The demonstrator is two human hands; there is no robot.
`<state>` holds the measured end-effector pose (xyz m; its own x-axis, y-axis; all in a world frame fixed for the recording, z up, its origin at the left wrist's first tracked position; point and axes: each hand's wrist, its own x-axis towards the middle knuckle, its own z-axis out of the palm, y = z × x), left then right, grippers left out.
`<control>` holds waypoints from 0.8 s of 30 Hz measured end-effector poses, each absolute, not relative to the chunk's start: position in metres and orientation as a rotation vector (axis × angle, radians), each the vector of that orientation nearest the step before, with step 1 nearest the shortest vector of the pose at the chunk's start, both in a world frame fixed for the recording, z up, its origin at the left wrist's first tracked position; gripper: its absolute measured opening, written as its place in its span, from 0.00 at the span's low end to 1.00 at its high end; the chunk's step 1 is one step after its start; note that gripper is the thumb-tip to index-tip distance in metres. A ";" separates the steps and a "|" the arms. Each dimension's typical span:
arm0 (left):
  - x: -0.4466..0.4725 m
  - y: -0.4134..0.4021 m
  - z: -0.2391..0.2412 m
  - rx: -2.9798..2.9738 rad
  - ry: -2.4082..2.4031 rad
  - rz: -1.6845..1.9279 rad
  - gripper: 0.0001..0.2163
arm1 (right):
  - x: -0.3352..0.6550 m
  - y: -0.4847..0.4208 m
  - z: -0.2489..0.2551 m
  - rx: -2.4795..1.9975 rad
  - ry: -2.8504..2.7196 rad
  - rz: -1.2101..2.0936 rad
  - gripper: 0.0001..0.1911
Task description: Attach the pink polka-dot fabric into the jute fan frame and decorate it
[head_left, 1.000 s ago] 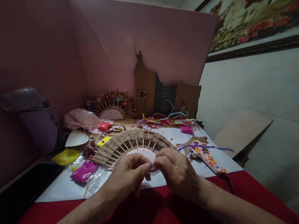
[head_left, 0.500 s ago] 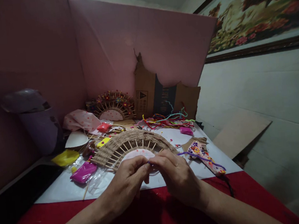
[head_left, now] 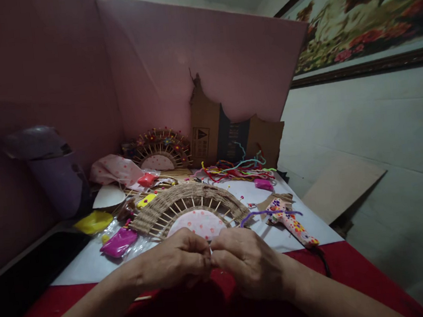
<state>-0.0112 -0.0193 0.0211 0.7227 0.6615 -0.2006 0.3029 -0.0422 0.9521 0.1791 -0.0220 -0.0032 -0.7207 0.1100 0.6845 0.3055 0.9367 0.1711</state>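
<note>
My left hand (head_left: 180, 258) and my right hand (head_left: 245, 260) meet fingertip to fingertip above the red cloth, both closed in a pinch. A purple pipe cleaner (head_left: 247, 216) runs out from behind my right hand and off to the right; its gripped part is hidden by my fingers. Below my left wrist a short length of thin stick (head_left: 142, 298) shows; whether my left hand holds it, I cannot tell. Just beyond my hands lies a woven twine half-ring (head_left: 185, 193) with sticks across its inner gap and a dotted half-round centre (head_left: 197, 223).
A flower-patterned piece (head_left: 290, 223) lies on the right, and coloured pipe cleaners (head_left: 235, 168) are heaped behind. Packets of magenta clay (head_left: 118, 242) and yellow clay (head_left: 94, 222) sit left. A decorated fan shape (head_left: 161, 148) and torn cardboard (head_left: 208, 129) stand at the back.
Both hands have come lower and nearer to me, uncovering more of the dotted centre. The pipe cleaner's loose end has drawn in and lifted, and the stick has shifted toward me.
</note>
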 end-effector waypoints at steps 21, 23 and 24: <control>-0.009 -0.018 0.019 1.637 0.857 0.636 0.06 | 0.179 -0.021 -0.005 -0.506 -2.223 -0.264 0.09; -0.009 -0.018 0.019 1.723 0.846 0.596 0.06 | 0.177 -0.022 -0.005 -0.447 -2.282 -0.304 0.11; -0.009 -0.018 0.018 1.754 0.854 0.587 0.07 | 0.176 -0.022 -0.005 -0.427 -2.306 -0.311 0.11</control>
